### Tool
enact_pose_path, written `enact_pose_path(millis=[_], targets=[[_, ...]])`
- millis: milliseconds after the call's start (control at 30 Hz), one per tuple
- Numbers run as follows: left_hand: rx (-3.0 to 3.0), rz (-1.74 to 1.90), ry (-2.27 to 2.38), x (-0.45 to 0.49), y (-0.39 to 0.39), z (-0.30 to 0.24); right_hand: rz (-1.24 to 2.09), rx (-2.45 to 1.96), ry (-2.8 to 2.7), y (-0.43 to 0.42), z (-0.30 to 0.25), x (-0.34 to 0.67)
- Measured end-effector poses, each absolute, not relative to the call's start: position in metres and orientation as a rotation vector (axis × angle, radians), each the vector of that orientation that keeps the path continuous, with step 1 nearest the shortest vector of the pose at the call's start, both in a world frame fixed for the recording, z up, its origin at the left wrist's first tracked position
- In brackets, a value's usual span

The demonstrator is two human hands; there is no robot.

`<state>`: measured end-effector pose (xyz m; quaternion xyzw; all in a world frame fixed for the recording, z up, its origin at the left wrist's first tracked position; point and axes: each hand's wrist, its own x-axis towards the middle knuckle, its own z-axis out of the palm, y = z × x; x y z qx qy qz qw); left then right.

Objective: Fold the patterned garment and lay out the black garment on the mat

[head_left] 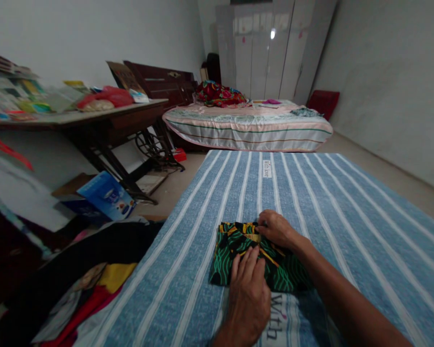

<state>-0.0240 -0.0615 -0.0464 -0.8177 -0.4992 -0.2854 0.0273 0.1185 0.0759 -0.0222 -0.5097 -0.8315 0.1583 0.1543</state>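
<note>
Several fingers (251,262) of the left hand (249,291) lie flat on folded black-green cloth (284,272); right hand (277,229) curled at far edge, grip unclear.

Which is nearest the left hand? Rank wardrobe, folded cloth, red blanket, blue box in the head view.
1. Folded cloth: under the left hand.
2. Blue box: off left.
3. Red blanket: on the far bed.
4. Wardrobe: at the back.

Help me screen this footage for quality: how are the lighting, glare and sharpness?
Head view: dim overall, with a bright glare spot on the glossy wardrobe; head view, foreground: a shadow on the striped sheet beside the right forearm, patterned cloth legible; head view, left edge: clutter looks stretched and soft.
</note>
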Motion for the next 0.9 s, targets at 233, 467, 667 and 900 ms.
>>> enact_pose_path(millis=[233,467,667,900], targets=[[-2.53,-0.923,-1.579,-0.023,-0.061,-0.047,0.355,-1.564,-2.311,0.069,-0.02,0.117],[-2.508,-0.913,-1.584,-0.023,-0.062,-0.049,0.269,-1.626,-2.288,0.063,-0.023,0.117],[-2.446,-0.895,-1.578,-0.023,-0.062,-0.053,0.289,-1.66,-2.267,0.064,-0.026,0.118],[-2.445,-0.897,-1.586,-0.024,-0.063,-0.053,0.233,-1.655,-2.287,0.06,-0.018,0.111]])
